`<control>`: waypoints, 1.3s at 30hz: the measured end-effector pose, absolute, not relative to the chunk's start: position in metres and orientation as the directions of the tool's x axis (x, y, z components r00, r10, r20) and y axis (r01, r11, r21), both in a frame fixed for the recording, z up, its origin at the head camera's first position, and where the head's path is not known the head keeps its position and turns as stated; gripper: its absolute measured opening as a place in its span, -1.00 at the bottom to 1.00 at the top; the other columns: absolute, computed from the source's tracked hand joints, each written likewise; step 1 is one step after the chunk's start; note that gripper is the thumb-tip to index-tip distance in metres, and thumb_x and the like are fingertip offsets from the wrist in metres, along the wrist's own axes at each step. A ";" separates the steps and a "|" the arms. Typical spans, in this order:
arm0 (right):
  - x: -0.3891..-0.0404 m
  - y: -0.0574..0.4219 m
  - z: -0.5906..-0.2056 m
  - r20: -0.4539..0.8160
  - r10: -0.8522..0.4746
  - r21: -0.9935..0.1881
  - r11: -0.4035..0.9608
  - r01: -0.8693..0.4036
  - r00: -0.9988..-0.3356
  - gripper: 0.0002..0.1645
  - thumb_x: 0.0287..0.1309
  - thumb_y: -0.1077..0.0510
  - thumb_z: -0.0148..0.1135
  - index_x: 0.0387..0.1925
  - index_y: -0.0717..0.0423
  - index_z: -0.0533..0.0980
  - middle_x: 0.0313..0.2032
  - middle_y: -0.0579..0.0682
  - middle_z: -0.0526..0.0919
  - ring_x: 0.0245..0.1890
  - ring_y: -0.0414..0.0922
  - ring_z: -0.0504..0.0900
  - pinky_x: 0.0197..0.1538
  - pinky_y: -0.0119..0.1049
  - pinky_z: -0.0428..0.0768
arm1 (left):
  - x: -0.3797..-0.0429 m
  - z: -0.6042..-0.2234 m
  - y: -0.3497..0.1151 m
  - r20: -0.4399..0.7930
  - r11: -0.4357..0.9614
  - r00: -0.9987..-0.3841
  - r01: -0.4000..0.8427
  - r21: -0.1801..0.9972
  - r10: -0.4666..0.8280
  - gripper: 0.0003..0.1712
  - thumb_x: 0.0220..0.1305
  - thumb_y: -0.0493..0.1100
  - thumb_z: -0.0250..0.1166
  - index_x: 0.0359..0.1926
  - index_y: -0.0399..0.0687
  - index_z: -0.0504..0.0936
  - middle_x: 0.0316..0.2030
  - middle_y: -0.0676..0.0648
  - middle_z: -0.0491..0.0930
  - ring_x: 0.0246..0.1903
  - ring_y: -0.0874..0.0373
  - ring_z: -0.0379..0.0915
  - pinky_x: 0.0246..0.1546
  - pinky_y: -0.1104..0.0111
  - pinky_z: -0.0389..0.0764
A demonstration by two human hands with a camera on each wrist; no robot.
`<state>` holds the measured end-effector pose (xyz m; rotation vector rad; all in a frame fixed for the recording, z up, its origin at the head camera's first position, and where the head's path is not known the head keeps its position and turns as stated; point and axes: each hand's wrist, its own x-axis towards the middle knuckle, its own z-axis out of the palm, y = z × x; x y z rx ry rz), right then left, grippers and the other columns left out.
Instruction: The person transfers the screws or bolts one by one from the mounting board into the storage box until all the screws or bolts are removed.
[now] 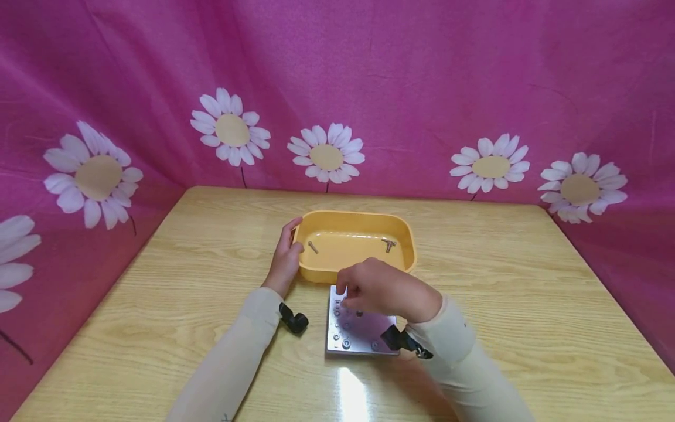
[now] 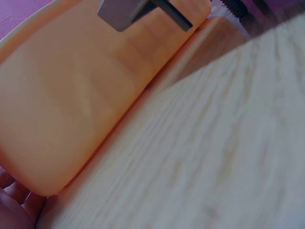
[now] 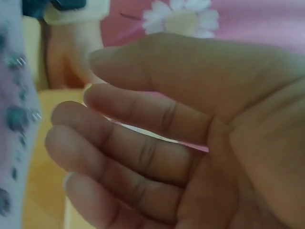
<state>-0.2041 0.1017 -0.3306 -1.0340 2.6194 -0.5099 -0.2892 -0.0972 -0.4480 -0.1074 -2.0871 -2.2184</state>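
My left hand (image 1: 286,258) grips the left end of a yellow plastic tray (image 1: 355,218); its fingertips (image 2: 14,198) show past the tray's end in the left wrist view. Inside the tray lie a bolt (image 1: 313,247) at the left and a small group of bolts (image 1: 388,245) at the right. In front of the tray is a silver metal plate (image 1: 364,337) with holes and several bolt heads. My right hand (image 1: 387,287) hovers over its far left part, fingers bent. In the right wrist view, thumb and forefinger stand slightly apart, with nothing visible between them.
A wooden table (image 1: 527,305) carries the tray and plate. Pink cloth (image 1: 411,88) with daisies hangs behind and at both sides. In the left wrist view, a threaded shank (image 2: 176,16) sticks out below the plate's corner (image 2: 123,14). Black wrist cameras sit on both sleeves.
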 end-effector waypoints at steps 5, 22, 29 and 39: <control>-0.193 0.098 -0.339 -0.131 -0.738 -0.366 0.657 -0.660 -0.662 -0.92 0.05 0.17 0.34 -0.35 0.01 0.61 -0.52 -0.25 0.53 -0.49 -0.28 0.48 -0.34 -0.40 0.49 | -0.288 -0.447 -0.097 0.113 -0.067 -0.994 0.113 0.991 -0.013 -0.28 0.22 -0.42 -0.17 0.42 0.03 0.17 0.43 -0.10 0.11 0.37 0.04 0.06 0.32 0.15 0.18; -0.170 0.085 -0.348 -0.194 -0.731 -0.308 0.679 -0.666 -0.655 -0.88 -0.05 0.18 0.32 -0.52 -0.09 0.52 -0.58 -0.28 0.47 -0.53 -0.29 0.43 -0.37 -0.38 0.43 | -0.289 -0.446 -0.096 0.065 -0.014 -0.997 0.066 0.998 -0.034 -0.29 0.23 -0.36 -0.15 0.40 0.16 0.19 0.46 0.02 0.06 0.42 0.15 -0.06 0.36 0.23 0.09; -0.168 0.083 -0.350 -0.202 -0.726 -0.290 0.685 -0.668 -0.657 -0.87 -0.04 0.20 0.33 -0.53 -0.09 0.53 -0.59 -0.28 0.45 -0.54 -0.30 0.42 -0.38 -0.40 0.42 | -0.286 -0.439 -0.097 0.019 -0.037 -1.000 0.019 0.999 -0.007 -0.30 0.27 -0.37 -0.16 0.43 0.13 0.16 0.48 0.03 -0.01 0.44 0.14 -0.14 0.38 0.21 0.03; -0.167 0.080 -0.352 -0.218 -0.711 -0.272 0.702 -0.658 -0.668 -0.83 -0.01 0.18 0.31 -0.57 -0.08 0.48 -0.61 -0.28 0.44 -0.58 -0.30 0.42 -0.45 -0.40 0.40 | -0.287 -0.441 -0.097 0.025 -0.043 -1.000 0.026 0.999 -0.012 -0.30 0.27 -0.38 -0.16 0.42 0.15 0.17 0.47 0.03 0.02 0.43 0.14 -0.10 0.37 0.22 0.07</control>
